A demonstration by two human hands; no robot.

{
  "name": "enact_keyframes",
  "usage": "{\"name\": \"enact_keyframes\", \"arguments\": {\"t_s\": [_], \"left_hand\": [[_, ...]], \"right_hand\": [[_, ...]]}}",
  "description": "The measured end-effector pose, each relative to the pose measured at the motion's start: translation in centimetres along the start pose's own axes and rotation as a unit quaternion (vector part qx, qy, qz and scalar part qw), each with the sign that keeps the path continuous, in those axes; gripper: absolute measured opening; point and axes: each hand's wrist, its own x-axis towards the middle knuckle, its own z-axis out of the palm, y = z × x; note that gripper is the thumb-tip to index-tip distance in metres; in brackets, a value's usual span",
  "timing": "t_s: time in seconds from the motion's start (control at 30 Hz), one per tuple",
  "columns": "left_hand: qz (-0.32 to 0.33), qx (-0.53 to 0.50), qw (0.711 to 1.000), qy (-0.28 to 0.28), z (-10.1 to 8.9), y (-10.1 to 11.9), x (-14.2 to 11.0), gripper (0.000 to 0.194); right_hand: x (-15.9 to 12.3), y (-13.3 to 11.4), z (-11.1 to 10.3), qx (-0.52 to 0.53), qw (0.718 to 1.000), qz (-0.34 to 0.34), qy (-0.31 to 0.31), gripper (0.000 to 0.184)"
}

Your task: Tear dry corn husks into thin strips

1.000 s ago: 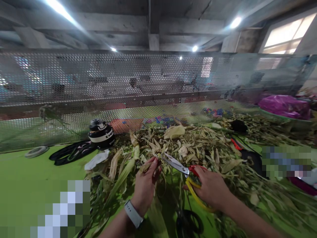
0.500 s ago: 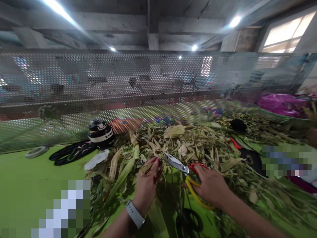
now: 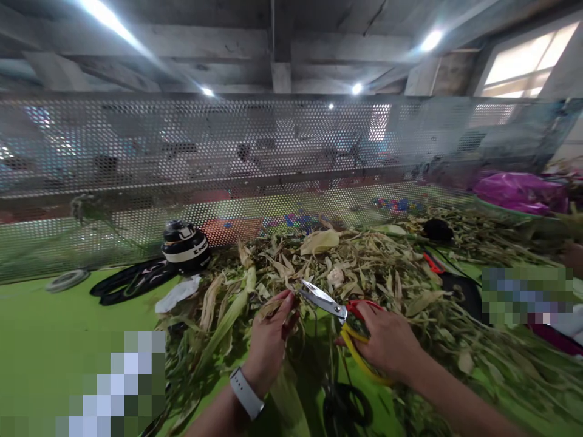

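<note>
Red-and-yellow-handled scissors [image 3: 324,299] are gripped in my right hand [image 3: 392,340], their blades pointing up and left, nearly closed. The blade tips lie close to the fingertips of my left hand [image 3: 269,334]. That hand, with a pale watch band on its wrist, pinches a dry corn husk strip [image 3: 271,308]; its lower parts are partly hidden by the fingers. Beyond both hands spreads a heap of dried corn husks [image 3: 359,255]. Below, between my forearms, a second pair of scissors with black handles [image 3: 348,405] lies in shadow on the green tabletop [image 3: 113,340].
A black jar-like container [image 3: 184,246] stands at the left, beside a flat black item [image 3: 130,282] and a grey ring [image 3: 68,280]. Behind runs a perforated metal partition [image 3: 273,145]. A purple plastic bag [image 3: 521,191] sits at the far right, and a red-handled tool [image 3: 432,263] nearer.
Almost nothing differs. Both hands stay in place, and the scissor blades have shifted only very slightly.
</note>
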Motion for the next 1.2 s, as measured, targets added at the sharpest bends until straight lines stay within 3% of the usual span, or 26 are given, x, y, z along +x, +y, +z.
{"name": "enact_keyframes", "arguments": {"t_s": [0.53,0.9,1.2], "left_hand": [[0.025,0.013,0.999,0.017,-0.2,0.1,0.4,0.031],[0.011,0.003,1.0,0.021,0.2,0.8,0.3,0.031],[0.027,0.004,1.0,0.015,-0.7,0.7,1.0,0.029]], "right_hand": [[0.1,-0.1,-0.3,-0.025,0.999,0.013,-0.018,0.049],[0.1,0.4,-0.4,0.046,0.998,0.012,-0.027,0.036],[0.3,0.7,-0.4,-0.036,0.996,-0.027,0.071,0.044]]}}
